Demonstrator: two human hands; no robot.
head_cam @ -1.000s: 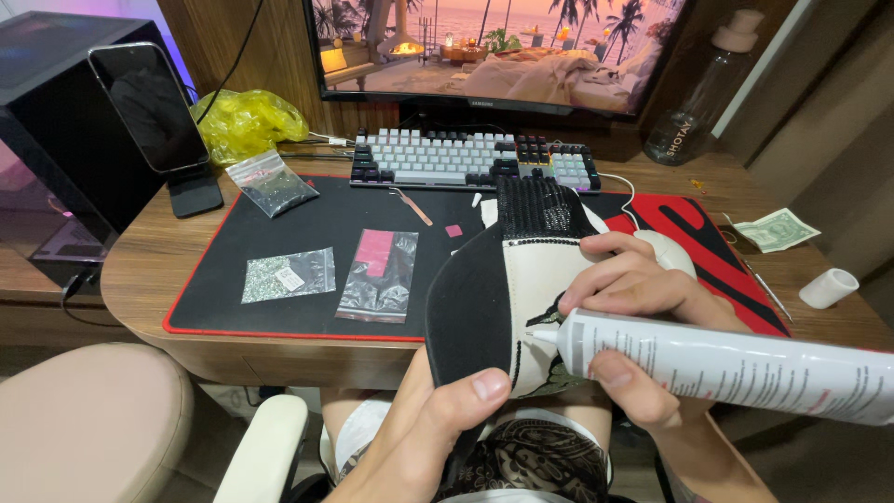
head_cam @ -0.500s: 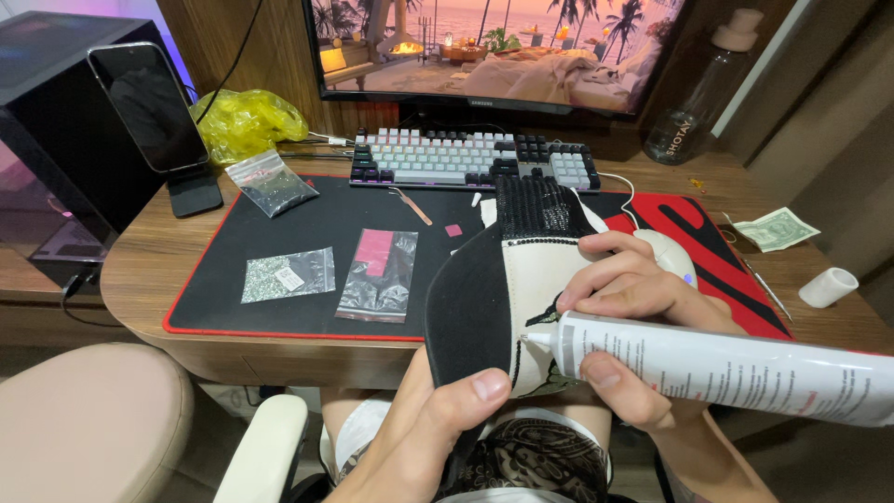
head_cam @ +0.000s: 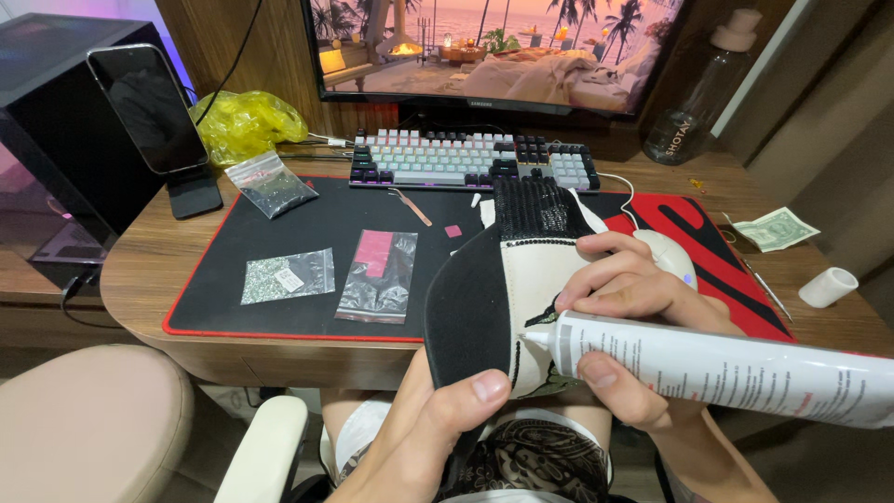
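Note:
My left hand (head_cam: 438,419) holds a cap (head_cam: 507,279) by its black brim, thumb on top. The cap has a cream front panel and black mesh toward the keyboard. My right hand (head_cam: 624,317) grips a long white glue tube (head_cam: 717,365) near its neck. The tube's nozzle touches the cream panel close to the brim seam. The tube body runs off to the lower right.
A black desk mat with red edge (head_cam: 307,210) carries three small plastic bags (head_cam: 377,275), a keyboard (head_cam: 470,158) and a mouse (head_cam: 672,256). A phone on a stand (head_cam: 154,116), yellow bag (head_cam: 244,121), bottle (head_cam: 694,102), banknote (head_cam: 773,228), white cap piece (head_cam: 827,286) lie around.
The nozzle tip has slid slightly along the cream panel near the brim. Both hands and the cap otherwise stay put.

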